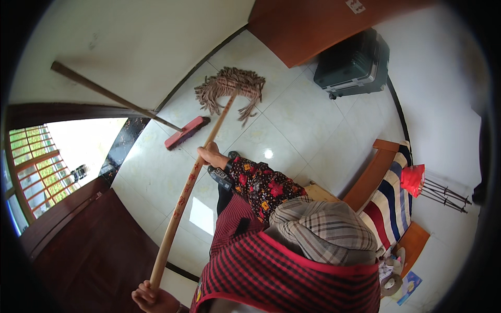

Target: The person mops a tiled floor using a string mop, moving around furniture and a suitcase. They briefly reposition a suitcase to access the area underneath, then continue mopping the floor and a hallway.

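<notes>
A long wooden mop handle (pixel 183 199), with red markings along its middle, slants across the view. My right hand (pixel 211 155), in a floral sleeve, grips it partway along. Near the bottom edge, my left hand (pixel 150 296) is closed around the handle's upper end. The mop's brown string head (pixel 233 87) lies spread on the tiled floor (pixel 282 133). Just left of the mop, a broom with a pink head (pixel 184 132) rests bristles down, its wooden stick (pixel 105 90) leaning towards the wall. A red-and-black checked apron (pixel 289 277) covers my front.
A dark hard-shell suitcase (pixel 350 64) stands beside an orange-brown wooden panel (pixel 313 27). To the right are a wooden bench with a striped cover (pixel 385 203) and a red object with dark rods (pixel 413 180). A dark wooden door (pixel 94 250) is at lower left, near a doorway.
</notes>
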Tool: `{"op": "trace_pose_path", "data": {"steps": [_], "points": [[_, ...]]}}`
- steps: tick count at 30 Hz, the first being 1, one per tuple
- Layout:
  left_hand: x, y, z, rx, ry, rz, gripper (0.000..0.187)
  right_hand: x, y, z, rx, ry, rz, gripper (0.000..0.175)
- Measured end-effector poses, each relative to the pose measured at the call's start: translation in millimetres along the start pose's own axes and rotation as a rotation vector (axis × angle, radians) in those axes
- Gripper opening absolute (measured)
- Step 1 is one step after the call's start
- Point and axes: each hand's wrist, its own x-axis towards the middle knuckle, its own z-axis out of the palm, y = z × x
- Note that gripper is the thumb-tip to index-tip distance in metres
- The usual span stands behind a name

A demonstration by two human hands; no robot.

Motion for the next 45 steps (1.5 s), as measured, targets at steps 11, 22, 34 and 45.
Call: {"op": "trace_pose_path", "data": {"steps": [11,22,34,45], "points": [[5.5,-83.6,-12.5,0.46,-0.372,-0.08,0.033,76.3,-73.8,-75.2,-0.201,0.321,-0.277,0.034],[29.5,-50.9,-28.2,0.349,-0.295,-0.295,0.023,35.9,26.9,-70.7,-0.082,0.44,-0.219,0.029],[70.5,42.2,23.5,0.482,-0.568,-0.177,0.023,-31.1,85.9,19.1,0.356,0.138,0.248,0.032],[98.6,103.6,86.9,0.875,-0.972,0.927,0.026,-57.4,62.4,59.1,-0.094,-0.815,0.553,0.054]]}}
